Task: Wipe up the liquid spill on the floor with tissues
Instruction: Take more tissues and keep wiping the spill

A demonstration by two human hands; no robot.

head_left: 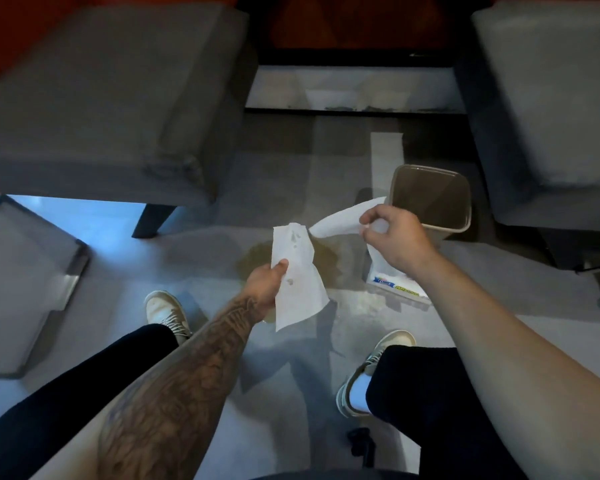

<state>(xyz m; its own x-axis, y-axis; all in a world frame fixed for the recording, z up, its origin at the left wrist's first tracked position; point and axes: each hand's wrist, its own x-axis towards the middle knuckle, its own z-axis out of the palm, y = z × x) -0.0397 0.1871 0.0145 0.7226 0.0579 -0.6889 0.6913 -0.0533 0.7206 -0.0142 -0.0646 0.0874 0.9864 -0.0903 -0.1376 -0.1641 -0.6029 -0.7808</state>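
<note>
Left hand (267,284), tattooed forearm stretched forward, pinches a spotted white tissue sheet (297,282) hanging above the yellow-brown liquid spill (253,258) on the grey floor (222,358). Right hand (397,239), fingers curled, grips a second white tissue (340,221) over the white tissue packet (397,291). A translucent square plastic bin (430,169) stands just beyond, between grey upholstered chairs (111,109).
</note>
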